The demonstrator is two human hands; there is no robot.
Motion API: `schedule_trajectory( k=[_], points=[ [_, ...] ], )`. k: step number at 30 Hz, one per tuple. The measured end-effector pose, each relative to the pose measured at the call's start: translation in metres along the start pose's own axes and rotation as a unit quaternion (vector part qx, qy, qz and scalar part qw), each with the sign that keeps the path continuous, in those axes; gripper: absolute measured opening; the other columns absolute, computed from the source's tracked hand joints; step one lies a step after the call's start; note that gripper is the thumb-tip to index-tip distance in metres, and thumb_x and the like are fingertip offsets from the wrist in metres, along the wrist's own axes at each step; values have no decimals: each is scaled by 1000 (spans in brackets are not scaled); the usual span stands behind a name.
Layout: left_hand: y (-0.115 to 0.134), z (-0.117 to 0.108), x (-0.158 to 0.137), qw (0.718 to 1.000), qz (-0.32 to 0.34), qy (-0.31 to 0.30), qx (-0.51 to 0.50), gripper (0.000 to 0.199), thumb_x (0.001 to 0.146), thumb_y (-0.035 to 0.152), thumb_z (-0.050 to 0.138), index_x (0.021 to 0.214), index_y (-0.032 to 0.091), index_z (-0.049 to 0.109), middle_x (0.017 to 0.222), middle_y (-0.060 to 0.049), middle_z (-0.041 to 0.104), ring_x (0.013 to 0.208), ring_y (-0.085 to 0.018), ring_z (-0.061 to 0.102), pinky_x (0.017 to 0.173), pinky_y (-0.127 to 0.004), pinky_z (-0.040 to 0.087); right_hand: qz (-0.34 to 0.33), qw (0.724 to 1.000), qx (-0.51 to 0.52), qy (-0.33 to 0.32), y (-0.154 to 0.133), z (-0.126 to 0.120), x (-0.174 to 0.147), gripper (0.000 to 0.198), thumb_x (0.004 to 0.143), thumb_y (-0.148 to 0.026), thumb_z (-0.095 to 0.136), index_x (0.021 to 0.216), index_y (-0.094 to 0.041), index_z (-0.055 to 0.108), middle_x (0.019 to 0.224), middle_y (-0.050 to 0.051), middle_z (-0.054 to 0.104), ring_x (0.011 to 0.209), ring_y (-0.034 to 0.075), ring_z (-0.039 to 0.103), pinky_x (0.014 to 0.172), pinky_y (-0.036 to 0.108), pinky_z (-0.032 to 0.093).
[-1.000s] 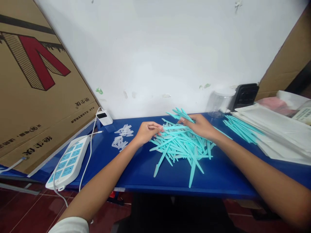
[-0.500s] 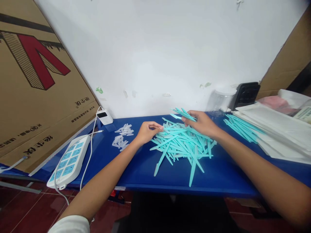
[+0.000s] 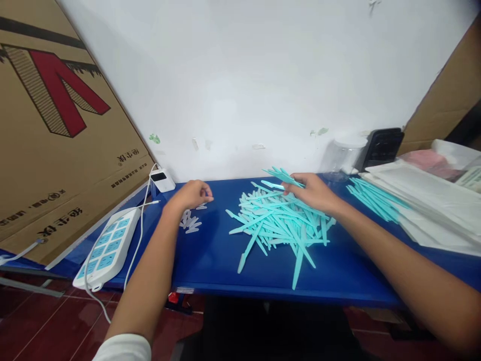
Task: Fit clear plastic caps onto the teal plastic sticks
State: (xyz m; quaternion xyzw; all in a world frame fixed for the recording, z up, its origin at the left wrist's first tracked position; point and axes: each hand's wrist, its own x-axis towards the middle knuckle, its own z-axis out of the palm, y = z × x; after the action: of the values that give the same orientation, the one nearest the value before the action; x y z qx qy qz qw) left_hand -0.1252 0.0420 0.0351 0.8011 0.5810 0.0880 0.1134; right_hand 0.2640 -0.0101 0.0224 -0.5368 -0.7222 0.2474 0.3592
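Observation:
My right hand [image 3: 310,191] is closed around a bunch of teal eyebrow razors [image 3: 282,175], their ends fanning out to the left. It hovers at the back of a loose heap of similar teal razors [image 3: 274,220] on the blue table. To the left of the heap, my left hand [image 3: 192,195] is closed with curled fingers over small translucent caps [image 3: 191,221]. Part of the cap pile is covered by this hand. What its fingertips hold, if anything, is hidden.
At left a white power strip [image 3: 108,250] with cables and a small white device [image 3: 162,179] lie near a large carton [image 3: 56,150]. On the right are a row of teal razors [image 3: 374,198], white bags [image 3: 436,205], a clear jar [image 3: 343,158] and a black object [image 3: 383,148].
My left hand has moved left from the razor heap to the small caps. My right hand has stayed nearly in place, still holding its bunch of razors.

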Motion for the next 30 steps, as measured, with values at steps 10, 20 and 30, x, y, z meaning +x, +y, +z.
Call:
schedule_trajectory(
  k=[10, 20, 30],
  points=[
    [-35, -2, 3, 989, -75, -124, -22, 35, 53, 45, 90, 75, 20, 79, 75, -5, 75, 71, -21, 65, 60, -27, 43, -29, 1000, -4, 11, 5, 3, 2, 36, 93, -48, 61, 78, -19, 76, 73, 2, 66, 69, 19, 57, 71, 32, 40],
    [26, 20, 7, 962, 108, -51, -247, 42, 85, 55, 76, 99, 16, 76, 89, -10, 79, 79, -19, 71, 73, -29, 55, -48, 995, 56, -63, -7, 4, -7, 43, 90, -60, 66, 85, -19, 79, 93, 7, 76, 69, 18, 62, 62, 31, 45],
    [75, 51, 3, 910, 126, 18, -395, 38, 79, 44, 86, 99, 13, 81, 86, -11, 80, 77, -20, 75, 71, -28, 58, -82, 992, 56, -83, -5, 4, -8, 44, 89, -63, 69, 87, -21, 82, 88, 6, 78, 68, 19, 62, 62, 32, 45]
  ],
)
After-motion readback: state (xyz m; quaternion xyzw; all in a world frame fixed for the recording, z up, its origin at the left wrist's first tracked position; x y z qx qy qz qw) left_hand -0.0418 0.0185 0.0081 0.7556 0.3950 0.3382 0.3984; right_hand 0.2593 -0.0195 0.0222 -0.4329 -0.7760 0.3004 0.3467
